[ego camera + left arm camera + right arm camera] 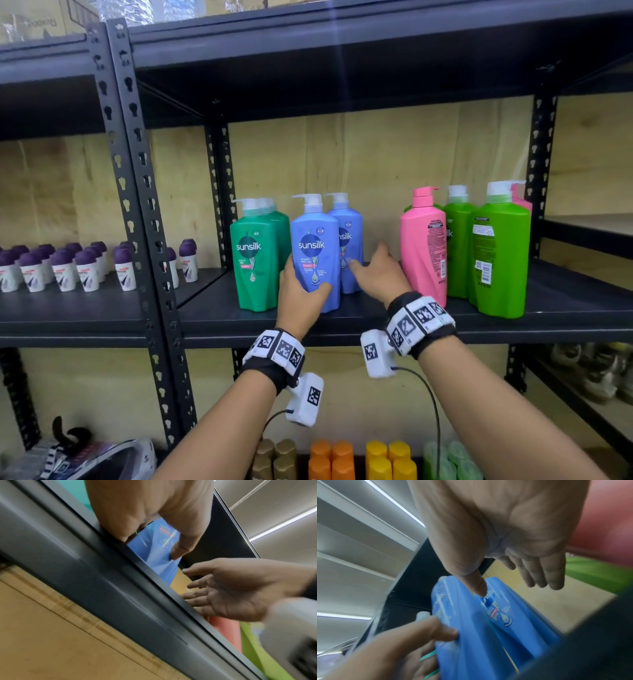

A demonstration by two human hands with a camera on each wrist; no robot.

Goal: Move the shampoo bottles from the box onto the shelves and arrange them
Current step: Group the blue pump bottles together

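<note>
On the black middle shelf stands a front blue Sunsilk pump bottle, upright. My left hand grips its lower body, thumb across the front. Behind it to the right stands a second blue bottle. My right hand reaches toward that one with straight, spread fingers; its thumb lies at the second blue bottle, and whether it touches I cannot tell. Dark green bottles stand to the left. A pink bottle and light green bottles stand to the right.
Small purple-capped roll-on bottles fill the left bay of the same shelf. A slotted black upright divides the bays. Below, brown, orange, yellow and green capped bottles stand in rows. A gap lies between the blue bottles and the pink one.
</note>
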